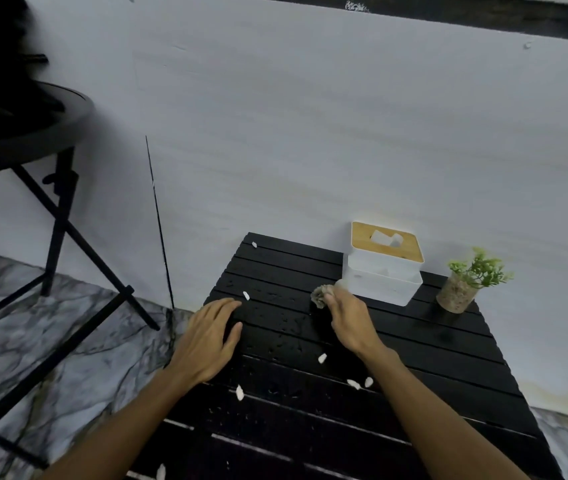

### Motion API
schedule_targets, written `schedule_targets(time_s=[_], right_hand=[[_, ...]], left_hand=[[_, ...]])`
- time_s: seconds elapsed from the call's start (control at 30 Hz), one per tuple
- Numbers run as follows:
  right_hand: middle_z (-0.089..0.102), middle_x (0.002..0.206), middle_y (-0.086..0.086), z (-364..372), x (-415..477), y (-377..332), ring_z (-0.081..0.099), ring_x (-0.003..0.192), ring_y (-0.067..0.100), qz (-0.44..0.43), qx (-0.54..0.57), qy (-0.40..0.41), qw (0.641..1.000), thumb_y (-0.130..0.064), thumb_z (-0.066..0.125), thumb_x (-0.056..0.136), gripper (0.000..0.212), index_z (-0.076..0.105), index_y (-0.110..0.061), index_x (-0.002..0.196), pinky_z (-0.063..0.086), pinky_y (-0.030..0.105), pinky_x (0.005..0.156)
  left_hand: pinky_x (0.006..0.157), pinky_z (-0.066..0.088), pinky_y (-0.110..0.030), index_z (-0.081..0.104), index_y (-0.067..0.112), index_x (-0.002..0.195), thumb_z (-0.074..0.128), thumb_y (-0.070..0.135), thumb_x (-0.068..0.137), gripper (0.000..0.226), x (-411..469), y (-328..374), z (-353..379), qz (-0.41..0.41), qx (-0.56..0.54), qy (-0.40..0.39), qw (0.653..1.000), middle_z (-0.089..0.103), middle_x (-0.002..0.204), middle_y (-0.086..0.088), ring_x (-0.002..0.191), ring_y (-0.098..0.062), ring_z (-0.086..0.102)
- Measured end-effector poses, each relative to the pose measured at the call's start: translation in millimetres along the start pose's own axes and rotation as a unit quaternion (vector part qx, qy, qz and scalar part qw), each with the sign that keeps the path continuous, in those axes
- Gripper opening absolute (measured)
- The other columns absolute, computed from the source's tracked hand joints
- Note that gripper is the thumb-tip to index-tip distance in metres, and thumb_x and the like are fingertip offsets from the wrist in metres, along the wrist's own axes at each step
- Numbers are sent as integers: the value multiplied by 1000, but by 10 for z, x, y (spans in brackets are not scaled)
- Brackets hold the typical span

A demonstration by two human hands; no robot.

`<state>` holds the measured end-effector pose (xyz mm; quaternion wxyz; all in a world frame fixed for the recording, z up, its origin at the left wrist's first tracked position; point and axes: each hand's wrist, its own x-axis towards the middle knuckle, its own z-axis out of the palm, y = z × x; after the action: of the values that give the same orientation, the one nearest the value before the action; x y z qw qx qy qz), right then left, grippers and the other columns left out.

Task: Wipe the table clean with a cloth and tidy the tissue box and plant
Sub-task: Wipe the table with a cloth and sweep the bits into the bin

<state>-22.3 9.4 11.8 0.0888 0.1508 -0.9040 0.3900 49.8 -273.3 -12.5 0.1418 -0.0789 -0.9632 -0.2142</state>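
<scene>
Long strokes along the slats would serve best, gathering droplets and white scraps (322, 357) toward one edge. The right hand (348, 317) has its fingers (331, 300) curled round the crumpled cloth (320, 295), seemingly touching the worktop (448, 341), just left of the tissue box (384, 271); the plant (466, 282) stands farther right. The left hand (206, 337) lies flat, fingers straight.

The table (431, 344) is showing black, smooth, semi-matt slats carrying water droplets and white paper-like scraps (322, 357), while the cloth (318, 295) is presenting as crumpled, rough grey-beige fabric. The tissue box (379, 282) is showing a smooth white plastic-looking body under a pale wood-grain lid (365, 239) with soft white tissue (384, 238) in its slot; the plant (479, 270) is showing plastic-looking green leaves above a clear pot (455, 292) packed with coarse gravel. The wall (310, 133) is appearing matt white and the floor (68, 341) is showing marble-veined grey tile
</scene>
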Motion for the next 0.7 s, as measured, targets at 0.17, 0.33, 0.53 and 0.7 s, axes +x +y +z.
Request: schedule_targets(time_s=[0.17, 0.33, 0.53, 0.7], right_hand=[[56, 129, 2, 484, 151, -36, 52, 125, 19, -45, -47, -97, 993, -38, 37, 109, 33, 61, -18, 116, 45, 40, 107], [60, 141, -13, 190, -237, -209, 52, 130, -1, -96, 23, -220, 971, -31, 45, 107, 31, 64, -27, 132, 44, 19, 105], [74, 84, -14, -204, 5, -499, 67, 74, 7, 15, 145, -70, 987, -35, 44, 107, 32, 72, -38, 91, 48, 16, 68], [71, 112, 3, 165, 447, -288, 68, 96, 16, 32, 53, -39, 997, -49, 33, 106, 40, 64, -29, 122, 53, 29, 87]], left_hand=[[109, 26, -29, 43, 22, 139, 24, 52, 95, 56, 52, -30, 74, -12, -2, 1, 1000, 46, 141, 3, 132, -15, 38], [112, 30, -37, 40, 21, 141, 23, 52, 96, 57, 39, -54, 108, -10, -6, -11, 1000, 43, 142, 3, 134, -16, 35], [114, 28, -36, 37, 22, 142, 21, 53, 97, 57, 23, -42, 89, -12, -14, -16, 1000, 42, 143, 5, 135, -14, 32], [115, 25, -34, 35, 24, 143, 20, 53, 97, 56, 27, -43, 99, -16, -14, -19, 1000, 39, 146, 7, 138, -13, 28]])
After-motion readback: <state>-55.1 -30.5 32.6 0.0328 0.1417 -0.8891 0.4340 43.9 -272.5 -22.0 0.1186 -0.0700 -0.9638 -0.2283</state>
